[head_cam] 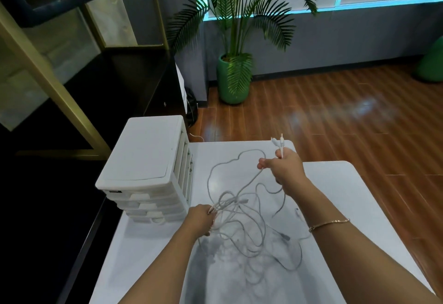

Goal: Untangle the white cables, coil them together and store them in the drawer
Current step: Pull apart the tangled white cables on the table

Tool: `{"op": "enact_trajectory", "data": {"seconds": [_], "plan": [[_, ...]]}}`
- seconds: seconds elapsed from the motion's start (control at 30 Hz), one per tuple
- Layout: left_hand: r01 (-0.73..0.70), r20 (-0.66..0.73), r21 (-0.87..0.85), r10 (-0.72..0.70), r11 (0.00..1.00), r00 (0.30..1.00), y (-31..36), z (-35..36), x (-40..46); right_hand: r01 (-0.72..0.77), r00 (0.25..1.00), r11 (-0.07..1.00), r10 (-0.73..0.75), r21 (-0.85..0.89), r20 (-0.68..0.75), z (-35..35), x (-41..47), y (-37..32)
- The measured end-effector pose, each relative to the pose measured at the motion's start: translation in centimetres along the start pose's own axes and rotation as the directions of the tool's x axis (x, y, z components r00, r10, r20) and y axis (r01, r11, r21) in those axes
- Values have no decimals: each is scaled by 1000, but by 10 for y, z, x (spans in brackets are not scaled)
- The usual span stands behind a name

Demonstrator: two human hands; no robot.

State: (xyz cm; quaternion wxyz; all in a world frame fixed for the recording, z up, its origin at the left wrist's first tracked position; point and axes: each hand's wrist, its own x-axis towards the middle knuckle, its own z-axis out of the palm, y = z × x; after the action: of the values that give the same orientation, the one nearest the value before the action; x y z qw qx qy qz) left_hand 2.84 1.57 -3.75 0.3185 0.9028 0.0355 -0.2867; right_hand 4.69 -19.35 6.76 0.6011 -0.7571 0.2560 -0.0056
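A dark shelf unit with gold posts (pixel 60 92) fills the left. A white drawer unit (pixel 146 171) stands on the white bench (pixel 347 195), its drawers closed. Just right of it, the left hand (pixel 200 219) grips a bunch of the white cables (pixel 242 227), which sprawl tangled across the bench. The right hand (pixel 285 167), raised, pinches cable ends. Behind, a potted palm (pixel 236 40) stands on wooden floor (pixel 335 111).

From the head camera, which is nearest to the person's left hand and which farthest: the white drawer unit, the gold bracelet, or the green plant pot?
From the left hand:
1. White drawer unit, just to its left on the table.
2. Gold bracelet, on the right wrist, across the cables.
3. Green plant pot, on the floor beyond the table.
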Motion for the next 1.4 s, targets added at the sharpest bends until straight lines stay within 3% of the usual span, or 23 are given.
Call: {"op": "enact_trajectory", "data": {"seconds": [0.07, 0.2, 0.47, 0.57, 0.77, 0.87, 0.93, 1.03, 1.27, 1.4], "plan": [[-5, -28, 185, 11, 983, 1000, -6, 3, 3, 23, 999, 999, -22, 27, -27, -6, 2, -7], [-10, -104, 358, 51, 934, 993, -10, 8, 5, 35, 998, 999, -33, 39, -44, -12, 3, -13], [21, -148, 540, 71, 842, 986, -10, 15, -3, 52, 989, 995, -39, 85, -142, -22, 13, -12], [8, -192, 498, 102, 867, 976, 2, 13, -2, 38, 991, 998, -31, 53, -133, -17, 14, -6], [-48, -209, 224, 96, 973, 973, 24, 6, -5, -13, 996, 995, 4, -99, -88, -3, 3, 11], [-147, -317, 259, 228, 955, 921, 34, 13, -14, -33, 997, 996, 27, -82, -76, 5, -1, 13], [-219, -279, 160, 257, 962, 925, 40, 23, -17, -45, 998, 996, 41, -76, -57, 11, -3, 13], [-191, -183, -52, 179, 980, 967, 46, 34, -20, -56, 998, 998, 55, -42, -20, 19, -9, 12], [-198, -225, -79, 176, 977, 958, 44, 34, -15, -16, 999, 1000, 17, -16, 42, 14, -14, 17], [-142, -220, -293, 78, 946, 972, 50, 25, -15, 0, 999, 1000, -1, 4, 49, 3, -17, 25]]}}
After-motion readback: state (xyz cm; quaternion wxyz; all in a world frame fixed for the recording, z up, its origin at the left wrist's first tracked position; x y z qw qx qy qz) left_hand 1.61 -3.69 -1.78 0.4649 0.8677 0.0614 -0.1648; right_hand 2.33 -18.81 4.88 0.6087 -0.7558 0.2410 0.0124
